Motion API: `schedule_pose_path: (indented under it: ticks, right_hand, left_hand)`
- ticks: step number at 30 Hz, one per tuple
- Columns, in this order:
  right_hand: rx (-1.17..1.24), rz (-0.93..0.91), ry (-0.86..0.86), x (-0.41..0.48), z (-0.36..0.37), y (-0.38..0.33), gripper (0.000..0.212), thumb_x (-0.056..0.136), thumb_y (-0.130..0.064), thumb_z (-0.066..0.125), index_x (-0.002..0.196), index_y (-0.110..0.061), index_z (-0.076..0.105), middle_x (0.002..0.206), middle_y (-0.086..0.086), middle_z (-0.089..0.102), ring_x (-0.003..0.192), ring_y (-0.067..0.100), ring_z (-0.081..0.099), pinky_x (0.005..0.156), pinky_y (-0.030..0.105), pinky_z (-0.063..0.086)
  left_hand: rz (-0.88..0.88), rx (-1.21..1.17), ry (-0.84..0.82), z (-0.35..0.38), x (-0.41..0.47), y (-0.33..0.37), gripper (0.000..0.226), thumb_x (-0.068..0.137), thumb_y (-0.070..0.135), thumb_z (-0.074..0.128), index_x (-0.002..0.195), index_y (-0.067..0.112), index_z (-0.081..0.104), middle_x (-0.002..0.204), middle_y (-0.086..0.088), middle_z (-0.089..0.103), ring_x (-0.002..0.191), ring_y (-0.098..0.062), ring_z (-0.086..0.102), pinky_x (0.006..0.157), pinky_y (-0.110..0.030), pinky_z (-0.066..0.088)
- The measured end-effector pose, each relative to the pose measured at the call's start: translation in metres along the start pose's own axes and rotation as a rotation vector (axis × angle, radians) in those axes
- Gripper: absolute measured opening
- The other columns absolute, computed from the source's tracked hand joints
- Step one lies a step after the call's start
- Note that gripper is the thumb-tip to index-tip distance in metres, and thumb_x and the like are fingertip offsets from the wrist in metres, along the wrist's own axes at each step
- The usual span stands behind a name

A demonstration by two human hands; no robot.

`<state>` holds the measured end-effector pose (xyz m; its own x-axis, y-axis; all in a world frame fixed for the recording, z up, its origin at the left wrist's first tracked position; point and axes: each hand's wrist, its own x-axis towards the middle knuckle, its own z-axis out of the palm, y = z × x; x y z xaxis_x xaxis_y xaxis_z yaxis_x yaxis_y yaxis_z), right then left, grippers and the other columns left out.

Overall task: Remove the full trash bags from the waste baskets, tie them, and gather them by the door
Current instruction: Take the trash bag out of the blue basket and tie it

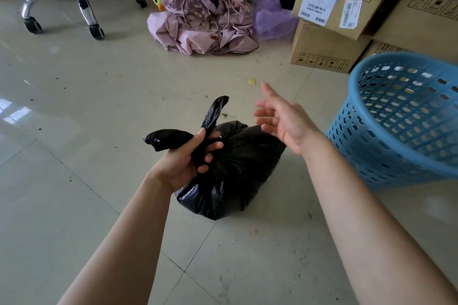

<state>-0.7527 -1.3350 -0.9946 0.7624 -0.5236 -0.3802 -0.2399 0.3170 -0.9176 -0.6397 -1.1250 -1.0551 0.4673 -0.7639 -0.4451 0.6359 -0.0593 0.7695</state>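
Tying step: the black trash bag [238,176] is out of its basket, neck gathered in one fist.

The left hand [190,156] grips the bag's twisted top, fingers curled round it, with one loose end sticking up past the knuckles and another poking out to that hand's left. The bag's body bulges just below and right of the fist (resting on the floor or hanging just off it, I cannot tell). The right hand [282,121] hovers just above the bag, fingers spread and relaxed, holding nothing. The blue waste basket [401,131] tilts beyond it, to its right. Next, probably, the free hand takes an end and finishes the knot.
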Motion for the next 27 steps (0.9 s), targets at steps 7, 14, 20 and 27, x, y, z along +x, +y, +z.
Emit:
schedule_pose_path:
  ticks: [7,14,20,27]
  right_hand:
    - [-0.152,-0.102,0.038,0.006,0.037,0.021,0.025,0.082,-0.037,0.08,0.079,-0.013,0.074,0.068,0.001,0.07,0.06,0.01,0.062,0.062,0.025,0.05]
    - [-0.029,0.057,-0.286,-0.017,0.002,0.018,0.019,0.076,-0.02,0.076,0.09,-0.007,0.075,0.073,0.002,0.072,0.061,0.008,0.068,0.055,0.014,0.055]
    - [-0.283,0.256,-0.433,-0.021,-0.01,0.026,0.037,0.069,-0.027,0.08,0.098,-0.005,0.075,0.077,0.003,0.071,0.059,0.005,0.063,0.056,0.014,0.052]
    - [-0.459,0.357,-0.448,-0.015,-0.019,0.02,0.034,0.078,-0.022,0.082,0.106,-0.004,0.075,0.076,0.005,0.068,0.058,0.008,0.06,0.058,0.018,0.051]
  left_hand:
    - [-0.066,0.153,-0.089,0.014,0.0,0.005,0.046,0.096,0.045,0.049,0.114,0.009,0.072,0.095,-0.007,0.072,0.056,-0.008,0.048,0.047,-0.016,0.04]
    - [-0.008,-0.14,-0.009,0.003,0.001,0.013,0.035,0.106,0.033,0.04,0.123,0.009,0.06,0.088,-0.01,0.071,0.064,-0.011,0.061,0.059,-0.018,0.053]
    - [0.064,-0.141,0.051,0.003,0.005,0.014,0.027,0.106,0.024,0.043,0.113,0.005,0.062,0.105,-0.012,0.073,0.068,-0.01,0.059,0.059,-0.018,0.052]
    - [0.007,-0.227,-0.121,0.012,-0.004,0.011,0.03,0.105,0.025,0.038,0.085,0.015,0.058,0.093,-0.009,0.068,0.061,-0.012,0.052,0.052,-0.018,0.045]
